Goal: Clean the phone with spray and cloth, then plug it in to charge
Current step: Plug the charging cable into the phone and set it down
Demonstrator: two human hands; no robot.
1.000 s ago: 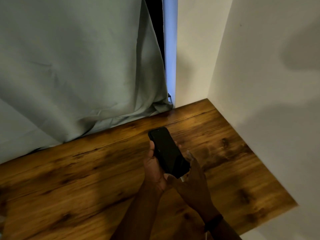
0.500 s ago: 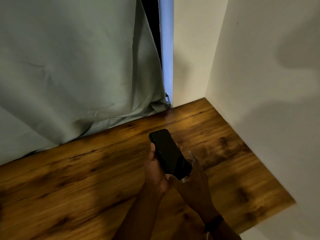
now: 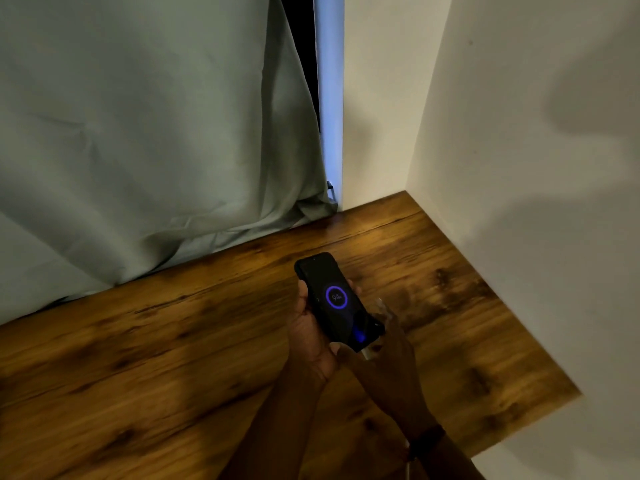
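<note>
One phone (image 3: pixel 334 301) in left hand (image 3: pixel 308 332); right hand (image 3: pixel 393 362) fingers (image 3: pixel 393 329) pinch its base.

The phone (image 3: pixel 334 299) is held over the table (image 3: pixel 173 358), with its upper end pointing away from the person. The left hand (image 3: pixel 311 337) grips it from the left and from beneath, thumb on the left edge. The right hand (image 3: pixel 388 355) meets the phone's lower end from the right and pinches the plug (image 3: pixel 367 353) seated there. The table extends left, right and behind the grip. Behind the grip, the curtain (image 3: pixel 138 133) hangs down to the table's rear edge. Right of the curtain stands a narrow wall section (image 3: pixel 374 98). A side wall (image 3: pixel 536 202) bounds the table to the right of the grip, well apart from it. A wristband (image 3: pixel 426 441) sits on the right wrist, nearer the person than the grip.
</note>
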